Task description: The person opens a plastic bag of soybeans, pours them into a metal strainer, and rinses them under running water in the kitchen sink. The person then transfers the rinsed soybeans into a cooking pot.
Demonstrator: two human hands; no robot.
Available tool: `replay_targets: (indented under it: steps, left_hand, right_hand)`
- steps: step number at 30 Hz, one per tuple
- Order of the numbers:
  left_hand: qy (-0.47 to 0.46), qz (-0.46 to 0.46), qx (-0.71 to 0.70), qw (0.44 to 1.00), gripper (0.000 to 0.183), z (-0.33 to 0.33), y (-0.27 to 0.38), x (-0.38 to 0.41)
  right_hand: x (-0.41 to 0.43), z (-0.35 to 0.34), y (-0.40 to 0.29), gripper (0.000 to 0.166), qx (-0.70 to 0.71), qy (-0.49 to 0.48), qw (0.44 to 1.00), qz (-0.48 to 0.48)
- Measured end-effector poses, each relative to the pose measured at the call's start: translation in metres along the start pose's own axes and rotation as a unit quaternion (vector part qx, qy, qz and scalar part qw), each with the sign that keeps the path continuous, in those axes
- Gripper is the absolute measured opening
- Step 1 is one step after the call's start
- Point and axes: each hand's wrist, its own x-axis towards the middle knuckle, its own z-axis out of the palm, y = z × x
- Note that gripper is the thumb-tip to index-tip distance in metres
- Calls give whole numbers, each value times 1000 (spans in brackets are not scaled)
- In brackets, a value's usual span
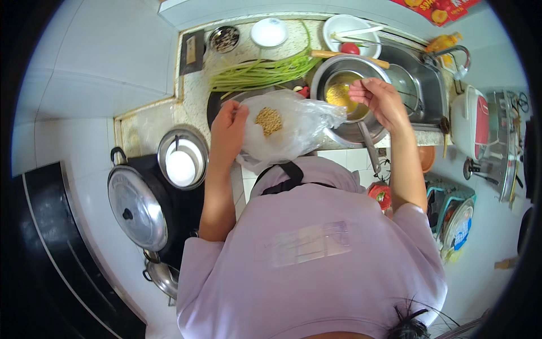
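My left hand (230, 129) grips the edge of a clear plastic bag (296, 129). A small heap of pale yellow beans (268, 121) shows in the bag. Over a metal saucepan (361, 115) hovers my right hand (378, 101), its fingers bent and close together; whether anything is inside them is hidden. More yellow beans (337, 94) lie in the saucepan, which sits within a wide steel basin (315, 82). Its handle (369, 148) points towards me past the counter's edge.
Green stalks (262, 74) lie behind the bag on a dark round board (213, 111). A white bowl (334, 23) holds a red tomato (350, 48). The sink (434, 84) is at right. On the left stand a lidded pan (137, 207) and a steel bowl (163, 146) holding a white container (181, 167).
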Motion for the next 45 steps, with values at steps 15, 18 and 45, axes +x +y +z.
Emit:
replay_targets:
  steps: [15, 18, 45]
  left_hand:
    - [14, 16, 58, 998, 23, -5, 12, -16]
    - [31, 48, 72, 996, 24, -9, -7, -15]
    - [43, 23, 50, 998, 25, -18, -13, -9]
  right_hand:
    - [58, 177, 178, 29, -670, -84, 737, -29]
    - [65, 186, 186, 24, -729, -93, 677, -41]
    - [52, 151, 142, 24, 319, -128, 894, 286]
